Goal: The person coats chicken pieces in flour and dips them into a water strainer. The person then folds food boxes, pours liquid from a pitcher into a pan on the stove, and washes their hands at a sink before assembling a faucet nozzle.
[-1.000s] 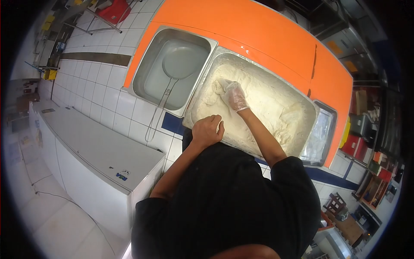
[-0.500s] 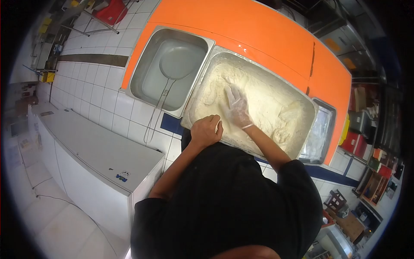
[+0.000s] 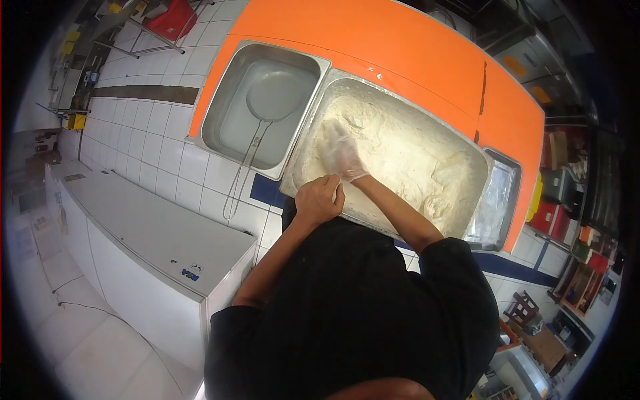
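While the left hand (image 3: 320, 199), bare and half curled, lay at the near left corner of the large rectangular metal pan (image 3: 475, 175), its grip on the rim unclear, the right hand (image 3: 342, 155), in a clear plastic glove, reached into the pan's left part, its blurred fingers not showing whether they were closed on anything. The pale, cream-white powder (image 3: 400, 160) spread across the pan, smoother in the middle, lumpy and ridged toward the right end. Left of the pan, a round long-handled wire sieve (image 3: 275, 95) lay in a deep steel basin (image 3: 217, 123).
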Tool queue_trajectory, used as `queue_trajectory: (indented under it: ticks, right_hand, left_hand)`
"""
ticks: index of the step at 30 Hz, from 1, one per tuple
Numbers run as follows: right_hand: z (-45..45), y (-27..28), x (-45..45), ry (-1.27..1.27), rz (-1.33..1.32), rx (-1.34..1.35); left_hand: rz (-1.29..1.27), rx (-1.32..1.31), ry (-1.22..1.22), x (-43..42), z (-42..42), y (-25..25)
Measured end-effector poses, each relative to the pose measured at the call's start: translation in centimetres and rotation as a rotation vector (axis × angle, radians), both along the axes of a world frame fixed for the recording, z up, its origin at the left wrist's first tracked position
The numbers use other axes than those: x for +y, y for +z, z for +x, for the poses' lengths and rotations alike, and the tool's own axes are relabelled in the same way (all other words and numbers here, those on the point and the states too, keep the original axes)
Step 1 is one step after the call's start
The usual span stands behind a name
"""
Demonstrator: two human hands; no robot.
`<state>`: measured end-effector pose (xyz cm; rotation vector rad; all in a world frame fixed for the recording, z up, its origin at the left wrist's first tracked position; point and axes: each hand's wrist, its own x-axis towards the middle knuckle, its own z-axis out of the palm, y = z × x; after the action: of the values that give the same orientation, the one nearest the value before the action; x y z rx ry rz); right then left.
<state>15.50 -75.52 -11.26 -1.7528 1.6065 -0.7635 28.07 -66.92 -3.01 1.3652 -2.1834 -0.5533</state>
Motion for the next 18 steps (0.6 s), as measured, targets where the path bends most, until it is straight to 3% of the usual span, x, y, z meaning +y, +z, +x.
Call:
queue_trajectory:
  ticks: [3,6,9,12,15,18]
  right_hand:
    - [1.0,-2.5,1.1,0.191,-0.374,0.607]
    - [0.5,-4.7,0.7,0.381,-0.178,0.74]
    - [0.2,-5.0,0.9,0.219,-0.383,0.484]
    - [-0.6,0.2,-0.1,0.082,0.018,-0.094]
    - [-2.3,-4.8,-0.1,0.029,-0.078,0.31]
    - [-4.3,0.2,1.2,-0.164,-0.198,0.336]
  left_hand:
    - [-0.013,0.001,0.007,-0.2,0.0,0.2]
    - [0.01,-0.039,0.009,0.2,0.0,0.2]
    - [-0.004,-0.041,-0.012,0.1,-0.4,0.4]
    - [-0.03,-0.019,-0.013,-0.4,-0.1,-0.1]
    - [0.012,-0.018,-0.01,0.3,-0.7,-0.3]
    - [0.042,-0.029,-0.027,0.0,-0.5,-0.1]
